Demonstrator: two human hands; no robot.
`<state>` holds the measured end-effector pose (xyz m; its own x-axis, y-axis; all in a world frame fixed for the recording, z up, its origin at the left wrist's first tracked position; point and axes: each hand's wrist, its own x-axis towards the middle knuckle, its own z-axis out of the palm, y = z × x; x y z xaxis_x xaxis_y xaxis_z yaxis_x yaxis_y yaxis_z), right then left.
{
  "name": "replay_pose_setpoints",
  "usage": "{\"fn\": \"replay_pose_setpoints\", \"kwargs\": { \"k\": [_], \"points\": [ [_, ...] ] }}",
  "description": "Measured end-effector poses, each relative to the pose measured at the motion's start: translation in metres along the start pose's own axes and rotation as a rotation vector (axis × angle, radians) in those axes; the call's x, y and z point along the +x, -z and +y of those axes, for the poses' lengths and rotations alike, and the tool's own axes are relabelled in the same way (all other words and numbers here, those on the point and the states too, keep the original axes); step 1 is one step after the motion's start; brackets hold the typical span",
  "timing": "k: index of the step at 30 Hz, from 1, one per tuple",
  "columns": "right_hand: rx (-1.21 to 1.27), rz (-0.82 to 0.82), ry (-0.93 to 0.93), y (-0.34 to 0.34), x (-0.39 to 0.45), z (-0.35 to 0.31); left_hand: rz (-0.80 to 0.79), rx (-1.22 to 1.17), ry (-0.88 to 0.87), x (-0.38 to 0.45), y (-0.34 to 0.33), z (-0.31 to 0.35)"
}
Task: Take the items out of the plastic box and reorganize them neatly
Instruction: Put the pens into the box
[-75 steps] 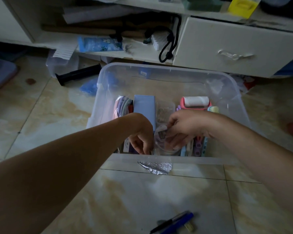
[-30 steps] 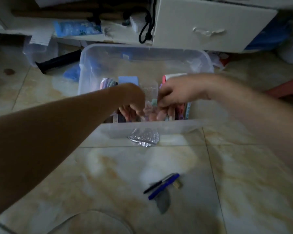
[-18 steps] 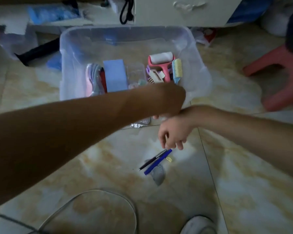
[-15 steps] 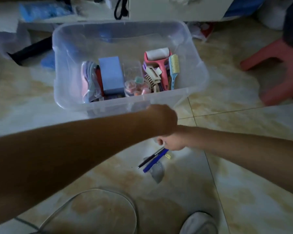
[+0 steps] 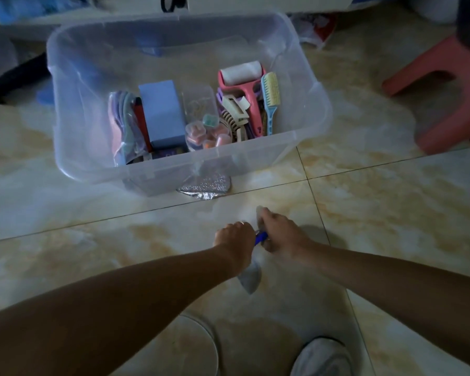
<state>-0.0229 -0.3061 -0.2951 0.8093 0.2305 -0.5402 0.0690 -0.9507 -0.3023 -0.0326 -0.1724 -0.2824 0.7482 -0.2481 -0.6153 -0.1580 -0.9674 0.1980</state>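
Head view: both hands now out of box, down at floor before it; right hand grasps pen, left hand grip unclear. Unpacking paused.

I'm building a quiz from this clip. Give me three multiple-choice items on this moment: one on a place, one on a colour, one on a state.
1. Where does the lint roller lie?
A. on the floor tiles
B. inside the clear plastic box, right part
C. on the stool

2. What colour is the stool at the right?
A. pink
B. green
C. black

3. What are the hands doing?
A. both reach into the box
B. both rest flat on the floor
C. both are down at the blue pen on the floor

Answers: 1 B, the roller lies among the box's contents beside a brush. 2 A, its seat and legs show pink. 3 C, the left hand and right hand meet over the pen, in front of the box.
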Motion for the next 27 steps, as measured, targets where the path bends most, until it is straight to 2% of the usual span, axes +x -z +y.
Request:
{"fn": "replay_pose_setpoints", "kwargs": {
  "k": [4, 8, 10, 16, 20, 24, 27],
  "points": [
    [0.086, 0.128, -0.113, -0.011, -0.006, -0.001, -0.033, -0.035, 0.002, 0.005, 0.008, -0.013],
    [0.111, 0.166, -0.017, -0.026, -0.017, -0.02, -0.035, -0.096, -0.012, 0.008, 0.014, -0.033],
    [0.131, 0.184, -0.039, -0.028, -0.024, -0.032, -0.04, -0.127, -0.047, 0.007, 0.013, -0.041],
    [0.027, 0.086, -0.227, -0.053, -0.037, -0.044, -0.024, -0.095, -0.124, 0.002, 0.01, -0.04],
    [0.126, 0.098, -0.271, -0.053, -0.038, -0.049, -0.032, -0.055, -0.153, -0.001, 0.009, -0.033],
    [0.125, 0.066, -0.228, -0.045, -0.03, -0.05, -0.026, -0.075, -0.114, -0.005, 0.008, -0.028],
    [0.243, 0.083, -0.277, -0.038, -0.03, -0.051, -0.055, -0.116, -0.039, -0.006, 0.003, -0.028]
  ]
}}
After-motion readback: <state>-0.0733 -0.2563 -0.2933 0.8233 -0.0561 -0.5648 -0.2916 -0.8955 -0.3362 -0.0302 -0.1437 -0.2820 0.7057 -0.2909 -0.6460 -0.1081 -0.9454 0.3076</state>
